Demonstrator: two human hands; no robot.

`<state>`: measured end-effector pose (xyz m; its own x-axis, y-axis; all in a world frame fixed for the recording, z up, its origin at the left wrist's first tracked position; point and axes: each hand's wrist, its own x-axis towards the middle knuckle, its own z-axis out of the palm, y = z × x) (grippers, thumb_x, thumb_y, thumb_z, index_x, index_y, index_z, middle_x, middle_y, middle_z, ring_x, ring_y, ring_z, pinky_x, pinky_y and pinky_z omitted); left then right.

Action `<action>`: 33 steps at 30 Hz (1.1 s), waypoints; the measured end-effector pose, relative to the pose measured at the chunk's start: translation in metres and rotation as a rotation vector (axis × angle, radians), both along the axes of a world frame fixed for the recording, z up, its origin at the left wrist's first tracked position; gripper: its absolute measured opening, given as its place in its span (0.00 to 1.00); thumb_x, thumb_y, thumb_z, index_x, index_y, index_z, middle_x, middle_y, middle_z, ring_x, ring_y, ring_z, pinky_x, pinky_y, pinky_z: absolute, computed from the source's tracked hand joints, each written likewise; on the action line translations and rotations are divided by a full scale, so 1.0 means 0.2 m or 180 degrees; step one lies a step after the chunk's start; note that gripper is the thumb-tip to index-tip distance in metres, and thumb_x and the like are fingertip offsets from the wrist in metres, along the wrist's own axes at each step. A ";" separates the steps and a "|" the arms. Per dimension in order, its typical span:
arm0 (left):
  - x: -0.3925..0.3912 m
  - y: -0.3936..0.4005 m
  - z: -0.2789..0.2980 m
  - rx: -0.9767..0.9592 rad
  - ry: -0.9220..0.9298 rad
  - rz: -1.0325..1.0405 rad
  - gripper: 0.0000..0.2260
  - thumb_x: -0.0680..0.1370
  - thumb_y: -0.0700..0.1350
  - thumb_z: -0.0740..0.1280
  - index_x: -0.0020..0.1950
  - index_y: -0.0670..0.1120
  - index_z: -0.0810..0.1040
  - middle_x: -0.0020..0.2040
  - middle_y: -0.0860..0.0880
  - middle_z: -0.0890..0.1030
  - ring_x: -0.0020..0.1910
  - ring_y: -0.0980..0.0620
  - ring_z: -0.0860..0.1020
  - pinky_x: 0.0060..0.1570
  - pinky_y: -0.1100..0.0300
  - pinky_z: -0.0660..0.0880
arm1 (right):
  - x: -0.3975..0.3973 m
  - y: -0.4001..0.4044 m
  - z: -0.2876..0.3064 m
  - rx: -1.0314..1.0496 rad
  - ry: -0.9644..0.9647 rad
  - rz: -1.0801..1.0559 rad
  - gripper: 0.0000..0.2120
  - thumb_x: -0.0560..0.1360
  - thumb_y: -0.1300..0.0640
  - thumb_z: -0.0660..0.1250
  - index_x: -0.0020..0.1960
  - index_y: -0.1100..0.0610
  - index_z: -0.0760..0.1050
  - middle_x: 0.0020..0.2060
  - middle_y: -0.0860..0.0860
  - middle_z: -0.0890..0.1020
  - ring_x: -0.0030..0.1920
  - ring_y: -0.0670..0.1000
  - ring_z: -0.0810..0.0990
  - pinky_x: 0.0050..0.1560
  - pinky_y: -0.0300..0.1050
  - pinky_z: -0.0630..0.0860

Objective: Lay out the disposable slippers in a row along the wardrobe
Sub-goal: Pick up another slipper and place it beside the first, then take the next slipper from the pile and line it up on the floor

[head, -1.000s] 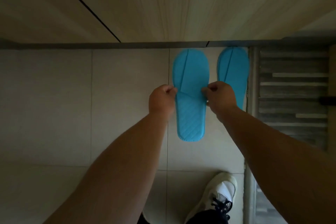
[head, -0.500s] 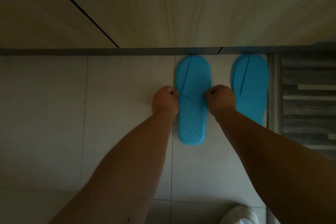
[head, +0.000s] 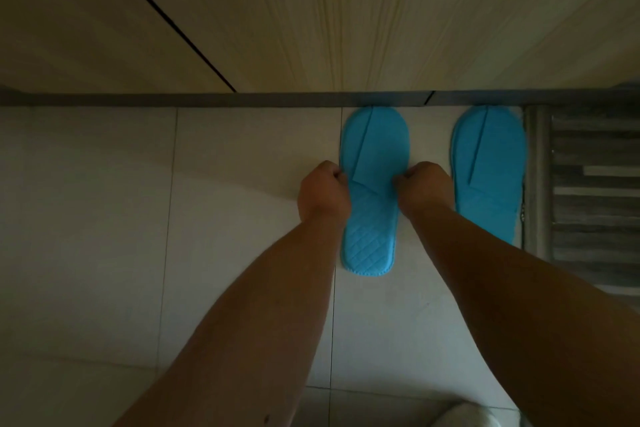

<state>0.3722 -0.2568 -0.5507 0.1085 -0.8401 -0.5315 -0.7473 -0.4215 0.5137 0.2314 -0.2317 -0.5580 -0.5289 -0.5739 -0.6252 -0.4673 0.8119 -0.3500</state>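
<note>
Two flat blue disposable slippers lie on the pale tiled floor, toes against the dark plinth [head: 277, 99] of the wooden wardrobe [head: 346, 17]. The left slipper [head: 372, 135] sits between my hands. My left hand [head: 322, 191] pinches its left edge at the strap, and my right hand [head: 424, 189] pinches its right edge. The right slipper [head: 490, 163] lies a hand's width further right, untouched, its heel partly hidden behind my right forearm.
A grey striped mat or grating [head: 588, 191] borders the right slipper on the right. Bare floor tiles [head: 173, 218] stretch to the left along the plinth. The tip of a white shoe [head: 464, 418] shows at the bottom edge.
The held slipper has slid away from the right slipper, widening the gap, with its toe now at the plinth. The view has shifted, pushing the white shoe almost out of frame.
</note>
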 end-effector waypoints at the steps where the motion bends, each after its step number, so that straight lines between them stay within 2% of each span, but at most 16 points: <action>1: 0.00 0.00 0.00 0.0002 -0.0009 -0.0008 0.09 0.79 0.44 0.61 0.54 0.43 0.79 0.50 0.44 0.83 0.49 0.45 0.80 0.50 0.52 0.78 | 0.00 0.00 0.00 0.0015 0.0022 0.0014 0.07 0.74 0.57 0.63 0.45 0.61 0.77 0.40 0.56 0.78 0.37 0.55 0.74 0.28 0.40 0.60; 5: -0.01 0.01 0.03 -0.0015 -0.0031 -0.0078 0.11 0.80 0.44 0.61 0.59 0.42 0.77 0.54 0.43 0.82 0.53 0.44 0.79 0.53 0.51 0.77 | 0.00 0.00 0.02 0.0014 0.0024 0.0024 0.08 0.74 0.56 0.64 0.45 0.62 0.76 0.40 0.57 0.78 0.39 0.56 0.75 0.35 0.43 0.66; 8: 0.01 0.01 0.09 0.0035 -0.0075 -0.0132 0.13 0.80 0.45 0.60 0.64 0.43 0.75 0.58 0.43 0.81 0.56 0.44 0.78 0.55 0.53 0.76 | 0.01 0.02 0.07 0.0062 0.0006 0.0084 0.07 0.75 0.57 0.63 0.43 0.61 0.72 0.36 0.54 0.74 0.39 0.55 0.73 0.31 0.41 0.62; 11: 0.05 0.05 0.20 0.0103 -0.0266 -0.0442 0.13 0.80 0.46 0.59 0.62 0.45 0.75 0.57 0.44 0.80 0.55 0.43 0.79 0.56 0.48 0.76 | 0.03 0.08 0.18 0.0012 0.0011 0.0166 0.10 0.76 0.55 0.61 0.39 0.60 0.68 0.31 0.51 0.69 0.39 0.55 0.72 0.28 0.41 0.58; 13: 0.07 0.09 0.32 -0.0012 -0.0637 -0.1044 0.12 0.80 0.47 0.58 0.59 0.45 0.75 0.54 0.44 0.80 0.53 0.43 0.78 0.53 0.48 0.75 | 0.06 0.13 0.30 -0.0036 0.0019 0.0191 0.10 0.77 0.55 0.60 0.44 0.61 0.72 0.38 0.53 0.75 0.45 0.58 0.75 0.34 0.41 0.66; 15: 0.10 0.13 0.46 -0.0155 -0.1023 -0.1774 0.13 0.80 0.48 0.58 0.61 0.45 0.73 0.56 0.43 0.78 0.55 0.42 0.76 0.52 0.49 0.72 | 0.09 0.19 0.46 -0.0029 0.0337 0.0672 0.16 0.78 0.53 0.60 0.59 0.63 0.74 0.55 0.59 0.78 0.58 0.61 0.74 0.52 0.49 0.72; 17: 0.12 0.19 0.60 -0.0255 -0.1186 -0.2261 0.19 0.78 0.51 0.59 0.67 0.46 0.68 0.63 0.42 0.74 0.61 0.41 0.73 0.56 0.48 0.69 | 0.11 0.27 0.62 -0.0111 0.0877 0.1576 0.22 0.78 0.51 0.60 0.68 0.60 0.69 0.67 0.59 0.72 0.69 0.62 0.67 0.69 0.57 0.63; 18: 0.13 0.21 0.67 -0.0349 -0.1211 -0.2401 0.22 0.78 0.53 0.60 0.70 0.46 0.66 0.66 0.43 0.72 0.64 0.41 0.70 0.59 0.48 0.68 | 0.12 0.30 0.69 -0.0178 0.1041 0.1945 0.24 0.78 0.50 0.59 0.71 0.58 0.66 0.72 0.59 0.68 0.73 0.61 0.62 0.73 0.58 0.56; 19: 0.14 0.22 0.75 -0.0462 -0.1224 -0.2495 0.25 0.77 0.55 0.60 0.72 0.46 0.63 0.69 0.43 0.70 0.68 0.42 0.68 0.63 0.47 0.67 | 0.11 0.32 0.77 -0.0179 0.1097 0.2179 0.26 0.79 0.48 0.58 0.74 0.56 0.62 0.75 0.58 0.63 0.76 0.60 0.56 0.75 0.59 0.50; 21: 0.16 0.23 0.89 -0.0610 -0.1264 -0.2709 0.29 0.77 0.57 0.59 0.75 0.46 0.58 0.74 0.43 0.65 0.74 0.42 0.62 0.71 0.45 0.61 | 0.10 0.36 0.92 -0.0097 0.1162 0.2399 0.29 0.80 0.47 0.55 0.77 0.56 0.54 0.78 0.57 0.56 0.78 0.59 0.49 0.76 0.59 0.44; 25: 0.15 0.24 1.19 -0.0684 -0.1395 -0.3273 0.32 0.79 0.59 0.54 0.78 0.46 0.50 0.79 0.42 0.56 0.78 0.41 0.52 0.76 0.41 0.50 | 0.09 0.42 1.21 0.0012 0.1358 0.2480 0.31 0.81 0.43 0.52 0.79 0.56 0.49 0.79 0.56 0.52 0.79 0.58 0.46 0.74 0.57 0.39; 29: 0.15 0.30 1.45 -0.0858 -0.1287 -0.3672 0.32 0.79 0.59 0.54 0.78 0.45 0.49 0.79 0.42 0.54 0.78 0.40 0.51 0.76 0.41 0.47 | 0.12 0.55 1.45 0.0101 0.1456 0.2213 0.32 0.80 0.41 0.53 0.79 0.56 0.49 0.79 0.56 0.53 0.79 0.58 0.48 0.74 0.56 0.39; 33: 0.15 0.37 1.62 -0.0896 -0.1122 -0.4117 0.33 0.79 0.58 0.55 0.78 0.45 0.49 0.79 0.42 0.54 0.78 0.41 0.50 0.76 0.43 0.46 | 0.16 0.76 1.60 0.0172 0.1382 0.1664 0.33 0.80 0.41 0.55 0.78 0.56 0.52 0.78 0.56 0.55 0.79 0.58 0.50 0.77 0.57 0.44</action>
<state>0.4017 -0.1820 -0.2268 -0.7360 -0.5184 -0.4353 -0.6320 0.7567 0.1674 0.2633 -0.0804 -0.2379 -0.4000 -0.7963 -0.4538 -0.8918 0.4523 -0.0076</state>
